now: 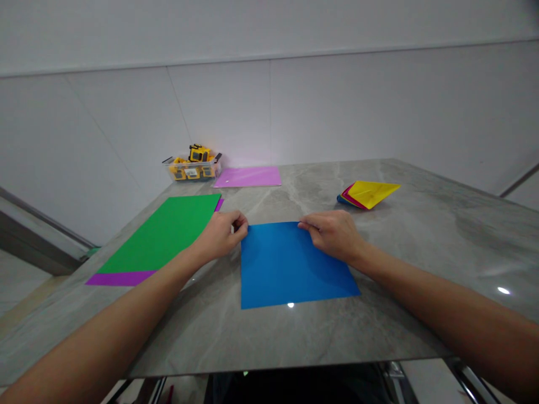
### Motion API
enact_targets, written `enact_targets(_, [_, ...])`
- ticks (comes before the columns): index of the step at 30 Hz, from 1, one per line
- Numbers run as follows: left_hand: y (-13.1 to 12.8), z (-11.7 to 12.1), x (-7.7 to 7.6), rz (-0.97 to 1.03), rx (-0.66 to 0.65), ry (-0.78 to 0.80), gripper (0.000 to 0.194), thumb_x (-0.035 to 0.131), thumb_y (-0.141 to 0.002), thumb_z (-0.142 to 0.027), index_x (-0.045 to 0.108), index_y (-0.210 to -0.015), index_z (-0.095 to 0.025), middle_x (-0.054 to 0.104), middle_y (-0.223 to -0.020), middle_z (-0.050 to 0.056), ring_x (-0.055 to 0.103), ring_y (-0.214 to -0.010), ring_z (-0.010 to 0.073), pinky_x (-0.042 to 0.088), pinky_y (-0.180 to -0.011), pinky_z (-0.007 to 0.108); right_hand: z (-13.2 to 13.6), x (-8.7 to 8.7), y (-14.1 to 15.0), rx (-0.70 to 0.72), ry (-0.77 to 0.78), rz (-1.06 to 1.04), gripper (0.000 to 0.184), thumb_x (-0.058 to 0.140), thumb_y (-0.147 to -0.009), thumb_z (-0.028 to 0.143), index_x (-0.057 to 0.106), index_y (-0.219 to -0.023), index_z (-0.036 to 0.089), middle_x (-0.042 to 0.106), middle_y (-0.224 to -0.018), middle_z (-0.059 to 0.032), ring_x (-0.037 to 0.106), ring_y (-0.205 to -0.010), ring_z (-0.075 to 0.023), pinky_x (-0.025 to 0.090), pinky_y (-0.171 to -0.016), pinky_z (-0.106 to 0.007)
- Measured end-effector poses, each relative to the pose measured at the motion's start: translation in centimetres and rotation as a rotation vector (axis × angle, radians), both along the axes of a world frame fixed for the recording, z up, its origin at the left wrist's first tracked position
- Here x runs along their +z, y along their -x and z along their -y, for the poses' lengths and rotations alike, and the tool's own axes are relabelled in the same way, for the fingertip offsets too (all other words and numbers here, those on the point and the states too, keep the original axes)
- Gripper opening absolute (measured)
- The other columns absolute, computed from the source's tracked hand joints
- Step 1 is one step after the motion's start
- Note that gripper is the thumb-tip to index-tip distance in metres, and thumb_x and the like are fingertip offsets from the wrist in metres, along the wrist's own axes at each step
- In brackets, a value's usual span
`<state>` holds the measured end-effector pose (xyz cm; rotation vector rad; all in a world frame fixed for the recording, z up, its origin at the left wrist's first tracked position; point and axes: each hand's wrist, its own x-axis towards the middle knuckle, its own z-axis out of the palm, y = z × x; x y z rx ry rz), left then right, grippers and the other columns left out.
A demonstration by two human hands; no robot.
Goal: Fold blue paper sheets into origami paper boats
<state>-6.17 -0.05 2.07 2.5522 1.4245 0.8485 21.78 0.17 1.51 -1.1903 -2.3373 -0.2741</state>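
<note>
A blue sheet of paper (290,269) lies on the table in front of me, its near edge toward my body. With thumb and fingers closed, my left hand (225,233) pinches its far left corner. My right hand (334,233) pinches the far edge near the right corner, its forearm crossing over the sheet's right side. The paper looks flat, with no crease showing. To the left, partly behind my left forearm, a green sheet (160,233) rests on top of a purple sheet (120,278).
A folded paper piece in yellow, red and blue (370,194) sits at the back right. Against the wall stand a clear plastic box (191,170) of yellow toy vehicles (199,153) and a stack of pink-violet sheets (248,177). The grey marbled table's (236,350) front edge is close to me.
</note>
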Motion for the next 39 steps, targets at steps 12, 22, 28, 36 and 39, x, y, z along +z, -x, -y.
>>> enact_targets(12, [0.4, -0.6, -0.8, 0.413, -0.006, 0.296, 0.028, 0.053, -0.086, -0.043, 0.058, -0.086, -0.015, 0.065, -0.072, 0.002, 0.058, -0.058, 0.013, 0.045, -0.054, 0.024, -1.3, 0.3, -1.8, -0.052, 0.008, -0.122, 0.023, 0.054, -0.086, 0.026, 0.075, -0.079, 0.02, 0.074, -0.074, -0.0055, 0.065, -0.064, -0.0198, 0.039, -0.06, -0.029])
enact_targets(22, [-2.9, 2.3, -0.8, 0.164, -0.095, 0.157, 0.036, 0.052, -0.088, -0.034, 0.044, -0.057, -0.018, 0.047, -0.048, -0.005, 0.042, -0.046, 0.0093, 0.031, -0.048, 0.022, 0.8, 0.8, 1.4, 0.08, 0.1, -0.281, 0.018, 0.054, -0.085, 0.023, 0.071, -0.092, 0.019, 0.075, -0.09, -0.0051, 0.068, -0.077, -0.0191, 0.047, -0.071, -0.028])
enact_targets(28, [-4.3, 2.8, -1.4, 0.074, -0.233, 0.091, 0.029, 0.049, -0.089, -0.028, 0.05, -0.063, -0.018, 0.044, -0.05, -0.005, 0.041, -0.045, 0.0087, 0.032, -0.049, 0.022, 1.7, 0.3, 3.4, 0.311, 0.143, -0.469, 0.01, 0.057, -0.084, 0.02, 0.067, -0.083, 0.018, 0.071, -0.079, -0.0024, 0.064, -0.068, -0.0137, 0.048, -0.068, -0.025])
enact_targets(36, [-4.7, 3.1, -1.9, 0.098, -0.311, 0.08, 0.023, 0.045, -0.091, -0.025, 0.059, -0.074, -0.017, 0.051, -0.054, -0.003, 0.044, -0.046, 0.0086, 0.035, -0.049, 0.021, 2.1, 0.2, 3.7, 0.48, 0.165, -0.468, 0.009, 0.056, -0.084, 0.019, 0.064, -0.079, 0.016, 0.067, -0.074, -0.0034, 0.061, -0.068, -0.014, 0.048, -0.067, -0.026])
enact_targets(39, [-4.8, 3.1, -1.9, 0.097, -0.353, 0.005, 0.025, 0.044, -0.091, -0.022, 0.056, -0.069, -0.016, 0.046, -0.05, -0.005, 0.039, -0.042, 0.007, 0.03, -0.047, 0.02, 2.1, 0.1, 3.9, 0.502, 0.186, -0.46, 0.008, 0.056, -0.083, 0.017, 0.062, -0.078, 0.017, 0.065, -0.072, -0.0025, 0.06, -0.066, -0.0135, 0.047, -0.065, -0.025])
